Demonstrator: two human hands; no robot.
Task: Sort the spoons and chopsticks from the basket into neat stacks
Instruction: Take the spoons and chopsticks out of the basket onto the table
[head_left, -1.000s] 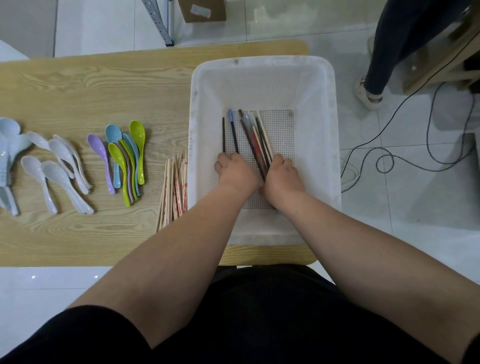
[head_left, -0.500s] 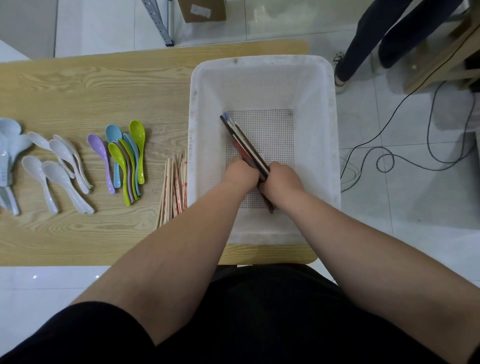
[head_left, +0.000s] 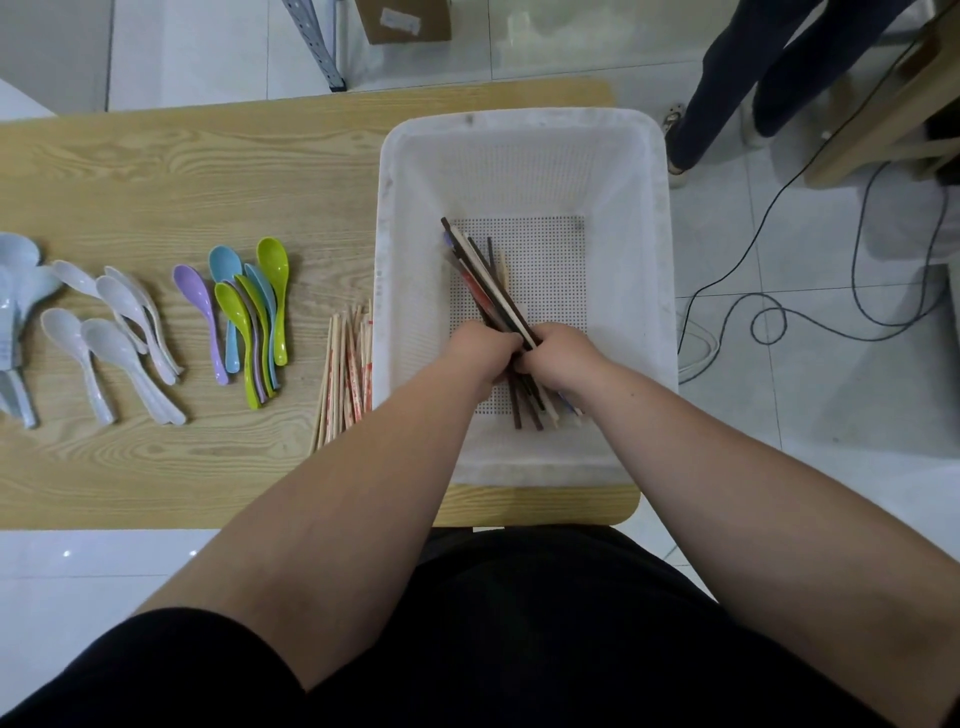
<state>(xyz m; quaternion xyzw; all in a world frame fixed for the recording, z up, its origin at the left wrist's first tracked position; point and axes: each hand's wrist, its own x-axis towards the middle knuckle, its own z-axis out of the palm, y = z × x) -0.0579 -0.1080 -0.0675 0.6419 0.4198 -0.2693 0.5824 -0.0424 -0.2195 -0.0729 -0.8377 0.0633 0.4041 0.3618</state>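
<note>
A white plastic basket (head_left: 395, 291) stands on the right part of the wooden table (head_left: 156, 171). Inside it, my left hand (head_left: 480, 348) and my right hand (head_left: 563, 356) together grip a bundle of dark and pale chopsticks (head_left: 485, 283) around its middle. The bundle slants from upper left to lower right, its near ends sticking out below my hands. On the table left of the basket lie a pile of light wooden chopsticks (head_left: 345, 369), a stack of coloured spoons (head_left: 249, 312) and a group of white spoons (head_left: 119, 332).
More pale spoons (head_left: 15, 291) lie at the table's left edge. Another person's legs (head_left: 753, 78) stand on the tiled floor beyond the basket at the right. A black cable (head_left: 779, 322) loops on the floor right of the table. A cardboard box (head_left: 402, 21) sits behind the table.
The chopsticks lay spread on the basket floor; my hands have gathered them into one bundle and now hold it together, the bundle tilted to the upper left.
</note>
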